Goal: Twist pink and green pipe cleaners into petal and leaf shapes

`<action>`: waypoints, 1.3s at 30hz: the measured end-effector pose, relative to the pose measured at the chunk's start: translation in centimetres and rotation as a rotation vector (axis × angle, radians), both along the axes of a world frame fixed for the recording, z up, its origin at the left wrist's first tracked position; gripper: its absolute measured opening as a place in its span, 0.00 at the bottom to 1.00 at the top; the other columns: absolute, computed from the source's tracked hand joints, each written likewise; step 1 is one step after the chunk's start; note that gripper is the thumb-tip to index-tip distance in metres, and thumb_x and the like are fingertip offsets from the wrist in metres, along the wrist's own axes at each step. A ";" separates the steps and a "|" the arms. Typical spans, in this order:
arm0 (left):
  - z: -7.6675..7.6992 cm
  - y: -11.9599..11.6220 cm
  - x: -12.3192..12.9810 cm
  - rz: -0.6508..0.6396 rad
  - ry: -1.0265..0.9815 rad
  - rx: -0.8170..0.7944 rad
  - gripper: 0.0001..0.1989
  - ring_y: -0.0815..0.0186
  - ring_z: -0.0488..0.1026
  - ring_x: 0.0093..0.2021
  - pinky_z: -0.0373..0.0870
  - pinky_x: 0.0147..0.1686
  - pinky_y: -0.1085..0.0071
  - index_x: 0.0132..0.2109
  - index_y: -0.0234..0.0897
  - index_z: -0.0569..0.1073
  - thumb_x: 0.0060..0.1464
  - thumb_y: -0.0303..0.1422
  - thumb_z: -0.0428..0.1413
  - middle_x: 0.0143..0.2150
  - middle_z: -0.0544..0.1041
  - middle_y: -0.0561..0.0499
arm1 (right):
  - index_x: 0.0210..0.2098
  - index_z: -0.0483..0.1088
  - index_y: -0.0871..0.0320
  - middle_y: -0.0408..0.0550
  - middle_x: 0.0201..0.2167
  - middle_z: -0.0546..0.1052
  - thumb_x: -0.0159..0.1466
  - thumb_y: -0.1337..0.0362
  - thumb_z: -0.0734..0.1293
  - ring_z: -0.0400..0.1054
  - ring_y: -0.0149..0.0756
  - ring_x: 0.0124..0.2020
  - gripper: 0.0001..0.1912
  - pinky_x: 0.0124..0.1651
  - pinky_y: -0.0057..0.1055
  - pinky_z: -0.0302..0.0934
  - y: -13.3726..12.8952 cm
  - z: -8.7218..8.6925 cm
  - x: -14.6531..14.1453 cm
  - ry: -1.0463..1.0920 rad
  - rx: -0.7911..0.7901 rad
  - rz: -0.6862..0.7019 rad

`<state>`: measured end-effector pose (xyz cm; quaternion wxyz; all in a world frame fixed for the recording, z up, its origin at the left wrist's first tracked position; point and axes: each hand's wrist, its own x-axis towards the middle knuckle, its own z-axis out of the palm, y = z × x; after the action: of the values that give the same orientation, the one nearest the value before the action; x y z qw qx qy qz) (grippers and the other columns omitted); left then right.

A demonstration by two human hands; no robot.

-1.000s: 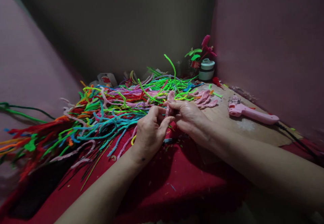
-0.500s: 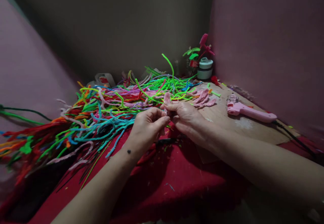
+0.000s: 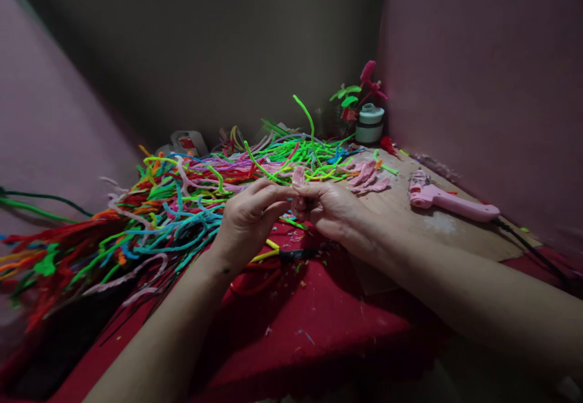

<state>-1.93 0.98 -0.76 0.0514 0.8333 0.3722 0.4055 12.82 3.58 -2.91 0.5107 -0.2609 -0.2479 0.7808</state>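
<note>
Pale lidded jar (image 3: 369, 127), magenta flower (image 3: 370, 81) beside it, green cords (image 3: 43, 209) at far left

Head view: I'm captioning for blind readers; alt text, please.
The right hand holds a small fuzzy pink piece, the left hand close beside it, above a red cloth. Multicoloured stems are heaped beyond and left; a pink glue gun lies on a board at right.

No text readable; red marking (image 3: 187, 143) on pale container (image 3: 197, 138) too small, blurred.
</note>
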 end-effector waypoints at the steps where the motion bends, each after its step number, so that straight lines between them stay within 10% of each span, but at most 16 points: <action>1: -0.2 0.1 -0.1 0.019 0.065 0.112 0.06 0.71 0.70 0.33 0.65 0.33 0.76 0.38 0.38 0.76 0.53 0.30 0.55 0.33 0.73 0.51 | 0.19 0.65 0.62 0.40 0.17 0.62 0.52 0.77 0.64 0.52 0.25 0.21 0.08 0.26 0.25 0.50 0.0 0.0 0.0 0.004 0.004 0.015; 9: -0.9 0.3 -0.5 -0.014 0.389 0.363 0.10 0.72 0.68 0.32 0.64 0.28 0.78 0.40 0.40 0.75 0.56 0.28 0.50 0.34 0.70 0.52 | 0.21 0.67 0.63 0.42 0.18 0.65 0.51 0.78 0.64 0.55 0.24 0.21 0.06 0.24 0.24 0.49 -0.7 0.4 -0.2 -0.055 -0.033 0.045; 19: 0.9 -0.1 -0.6 -0.148 -0.007 0.038 0.03 0.69 0.75 0.34 0.70 0.35 0.75 0.30 0.37 0.75 0.51 0.29 0.57 0.35 0.78 0.50 | 0.16 0.64 0.63 0.42 0.15 0.62 0.48 0.76 0.61 0.54 0.26 0.20 0.06 0.24 0.26 0.48 -0.4 0.2 0.0 -0.191 0.143 0.114; 26: 1.0 -0.5 -1.2 0.012 -0.185 -0.046 0.06 0.73 0.71 0.24 0.68 0.25 0.77 0.38 0.39 0.75 0.50 0.29 0.58 0.28 0.76 0.56 | 0.12 0.61 0.61 0.40 0.13 0.60 0.43 0.74 0.61 0.52 0.25 0.18 0.07 0.23 0.27 0.46 -1.1 0.8 0.0 -0.355 0.340 0.100; 39: 0.9 0.1 -1.7 0.062 0.463 0.242 0.08 0.70 0.69 0.31 0.63 0.31 0.75 0.34 0.34 0.70 0.58 0.30 0.47 0.33 0.72 0.49 | 0.16 0.65 0.61 0.37 0.15 0.58 0.45 0.68 0.64 0.47 0.24 0.20 0.04 0.25 0.28 0.39 -0.8 0.3 0.4 -0.619 0.545 0.058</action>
<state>-3.61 1.12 0.09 -0.1477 0.8923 0.3479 0.2469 13.24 2.80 -2.57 0.4402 -0.3315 -0.5947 0.5854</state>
